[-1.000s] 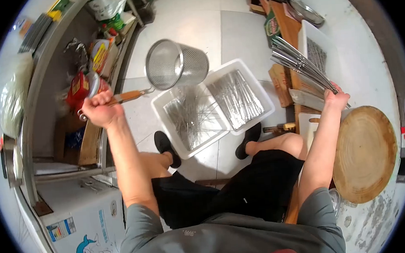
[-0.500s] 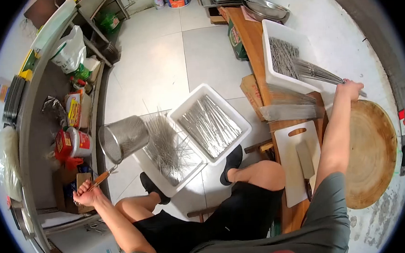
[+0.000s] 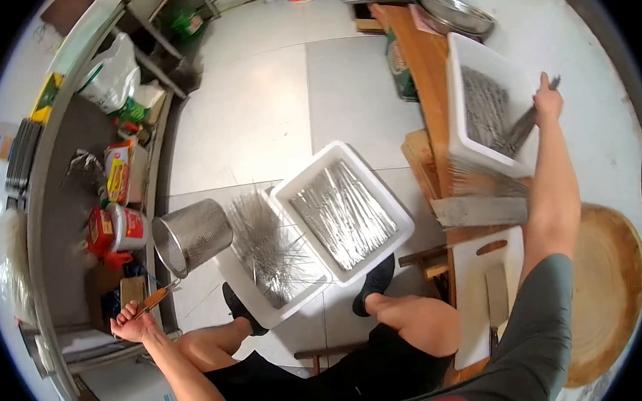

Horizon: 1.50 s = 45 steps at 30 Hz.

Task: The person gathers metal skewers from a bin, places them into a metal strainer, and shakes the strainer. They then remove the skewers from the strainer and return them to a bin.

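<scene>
At the lower left, my left hand [image 3: 129, 323] is closed around the wooden handle of a cylindrical wire-mesh strainer [image 3: 196, 236]. My right hand [image 3: 547, 103] grips a bundle of thin metal skewers [image 3: 523, 133], whose far ends dip into a white bin [image 3: 496, 156] at the upper right. More skewers [image 3: 484, 105] lie inside that bin. On the floor between my feet, one white tub [image 3: 402, 229] holds skewers in fairly even rows. The tub beside it [image 3: 308, 292] holds a loose, criss-crossed heap of skewers [image 3: 265, 247].
A cutting board [image 3: 471, 287] with a cleaver [image 3: 496, 293] lies on the wooden bench at right, near a round wooden block [image 3: 605, 294]. Shelves [image 3: 152, 158] with packets and tubs line the left side. Metal bowls [image 3: 456, 15] stand at the upper right.
My right hand has moved up, and the skewer bundle now slants down into the right-hand bin. My left hand still holds the strainer, nearly in place. The view has shifted slightly.
</scene>
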Available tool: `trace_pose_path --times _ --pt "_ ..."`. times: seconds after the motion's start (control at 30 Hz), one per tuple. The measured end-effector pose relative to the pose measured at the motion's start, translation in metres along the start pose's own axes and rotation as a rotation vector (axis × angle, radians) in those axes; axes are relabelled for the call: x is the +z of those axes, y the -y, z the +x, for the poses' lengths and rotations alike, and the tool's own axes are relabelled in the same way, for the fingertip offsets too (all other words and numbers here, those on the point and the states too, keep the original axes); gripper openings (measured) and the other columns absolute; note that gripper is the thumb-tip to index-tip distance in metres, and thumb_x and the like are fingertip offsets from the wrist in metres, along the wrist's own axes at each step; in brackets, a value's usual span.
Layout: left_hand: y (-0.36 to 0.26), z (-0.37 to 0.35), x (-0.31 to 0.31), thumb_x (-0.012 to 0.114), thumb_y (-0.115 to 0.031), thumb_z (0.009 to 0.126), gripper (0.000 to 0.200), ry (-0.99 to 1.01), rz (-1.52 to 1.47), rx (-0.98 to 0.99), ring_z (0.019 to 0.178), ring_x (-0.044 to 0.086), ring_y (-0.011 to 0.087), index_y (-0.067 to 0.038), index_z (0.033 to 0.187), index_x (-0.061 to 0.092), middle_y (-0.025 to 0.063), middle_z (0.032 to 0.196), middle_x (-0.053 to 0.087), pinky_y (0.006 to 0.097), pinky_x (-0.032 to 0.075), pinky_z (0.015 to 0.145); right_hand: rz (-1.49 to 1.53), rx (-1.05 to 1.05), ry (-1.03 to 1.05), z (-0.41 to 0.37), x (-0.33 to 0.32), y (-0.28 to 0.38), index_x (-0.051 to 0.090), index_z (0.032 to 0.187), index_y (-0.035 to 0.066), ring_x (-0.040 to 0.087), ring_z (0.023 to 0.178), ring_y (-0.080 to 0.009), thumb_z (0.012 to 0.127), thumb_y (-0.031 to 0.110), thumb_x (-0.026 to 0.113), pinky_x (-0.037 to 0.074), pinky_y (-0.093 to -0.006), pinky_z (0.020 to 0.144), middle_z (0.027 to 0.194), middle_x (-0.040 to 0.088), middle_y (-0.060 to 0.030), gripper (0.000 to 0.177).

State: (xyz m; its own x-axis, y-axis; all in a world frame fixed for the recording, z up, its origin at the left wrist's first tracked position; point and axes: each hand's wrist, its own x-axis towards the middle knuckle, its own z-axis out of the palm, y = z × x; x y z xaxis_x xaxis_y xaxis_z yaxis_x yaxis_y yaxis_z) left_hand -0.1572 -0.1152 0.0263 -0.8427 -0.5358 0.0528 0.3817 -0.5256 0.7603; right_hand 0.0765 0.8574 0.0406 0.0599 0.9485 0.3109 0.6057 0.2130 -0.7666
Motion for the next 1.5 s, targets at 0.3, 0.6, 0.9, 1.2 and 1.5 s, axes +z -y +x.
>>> trace_pose_path --times 0.3,0.6,0.9,1.2,1.5 --pt "0.004 0.001 0.016 0.037 -0.032 0.083 0.039 0.003 0.020 0.057 0.046 0.024 0.0173 -0.015 0.052 0.022 0.0018 0.046 0.023 0.0332 0.032 0.054 -0.106 0.026 0.482 0.052 0.059 -0.079 0.053 0.122 -0.007 0.049 0.117 -0.0231 0.077 0.056 0.064 0.034 -0.0353 0.101 0.123 0.056 -0.0163 0.078" --pt "-0.013 -0.011 0.005 0.041 -0.034 0.079 0.039 0.186 -0.058 -0.029 0.045 0.028 0.0173 -0.015 0.048 0.027 0.0019 0.045 0.028 0.0332 0.034 0.055 0.741 0.140 1.026 -0.283 -0.080 0.003 0.056 0.112 0.001 0.060 0.093 -0.0154 0.094 0.023 0.054 0.046 -0.0296 0.087 0.103 0.062 -0.0074 0.029" --pt "-0.010 -0.094 0.090 0.044 -0.026 0.088 0.038 0.367 0.045 -0.070 0.050 0.036 0.0137 -0.010 0.054 0.039 0.0016 0.051 0.038 0.0294 0.032 0.052 0.107 -0.329 1.153 -0.480 -0.216 0.076 0.056 0.110 0.000 0.058 0.090 -0.0206 0.080 0.007 0.067 0.046 -0.0306 0.082 0.097 0.062 -0.0086 0.032" --pt "0.111 -0.255 0.185 0.066 -0.016 0.084 0.027 0.574 0.335 -0.164 0.052 0.041 0.0025 -0.006 0.064 0.051 -0.0051 0.056 0.048 0.0217 0.033 0.047 -0.059 -0.690 0.603 -0.521 -0.225 0.036 0.061 0.086 0.004 0.056 0.080 -0.0301 0.075 0.018 0.071 0.044 -0.0407 0.077 0.076 0.062 -0.0086 0.020" --pt "0.202 -0.330 0.149 0.068 -0.035 0.077 0.063 0.822 1.010 -0.138 0.106 0.051 0.0359 0.005 0.119 0.044 0.0232 0.116 0.052 0.0447 0.040 0.091 -0.046 -0.552 0.691 -0.516 -0.209 0.034 0.062 0.087 -0.001 0.057 0.068 -0.0255 0.080 0.019 0.067 0.046 -0.0369 0.067 0.071 0.062 -0.0104 0.022"
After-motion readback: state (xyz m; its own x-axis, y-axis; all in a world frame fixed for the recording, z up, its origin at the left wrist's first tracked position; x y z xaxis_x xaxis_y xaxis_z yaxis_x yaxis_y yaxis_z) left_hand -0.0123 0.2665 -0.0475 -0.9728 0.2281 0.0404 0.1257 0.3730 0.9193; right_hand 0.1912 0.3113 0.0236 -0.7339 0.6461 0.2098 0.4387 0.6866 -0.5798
